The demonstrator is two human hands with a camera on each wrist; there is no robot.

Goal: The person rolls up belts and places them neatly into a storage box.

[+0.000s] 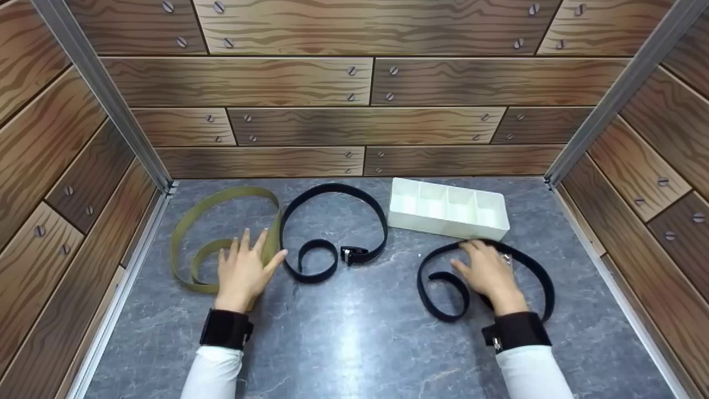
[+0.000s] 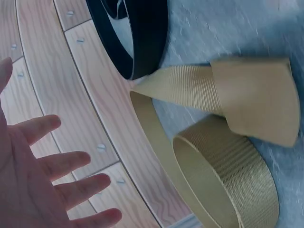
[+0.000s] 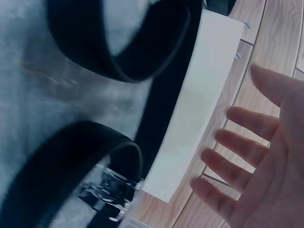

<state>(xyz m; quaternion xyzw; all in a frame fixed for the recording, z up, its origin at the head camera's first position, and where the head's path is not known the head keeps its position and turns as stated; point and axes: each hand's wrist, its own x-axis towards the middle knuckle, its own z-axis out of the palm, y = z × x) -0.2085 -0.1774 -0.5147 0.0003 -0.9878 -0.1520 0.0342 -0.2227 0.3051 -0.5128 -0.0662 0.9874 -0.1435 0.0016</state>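
Note:
Spread fingers mark my left hand [image 1: 243,272], held over the right side of an olive-tan belt [image 1: 185,221] that stands on edge in a loose coil. In the left wrist view the palm faces that tan belt [image 2: 251,166], with a gap between them. My right hand [image 1: 487,270] hovers over a black belt [image 1: 545,277] with a silver buckle [image 1: 507,259]. In the right wrist view its fingers are straight and apart, and the buckle [image 3: 109,190] shows beside the belt's loops. Nothing is held by either hand. Between the hands another black belt [image 1: 332,187] stands coiled.
Behind the right-hand belt lies a white tray [image 1: 426,226] with several compartments. Wood-patterned walls [image 1: 310,126] rise at the back and both sides, joined by grey metal strips [image 1: 111,88]. The grey marbled surface [image 1: 354,343] stretches toward me.

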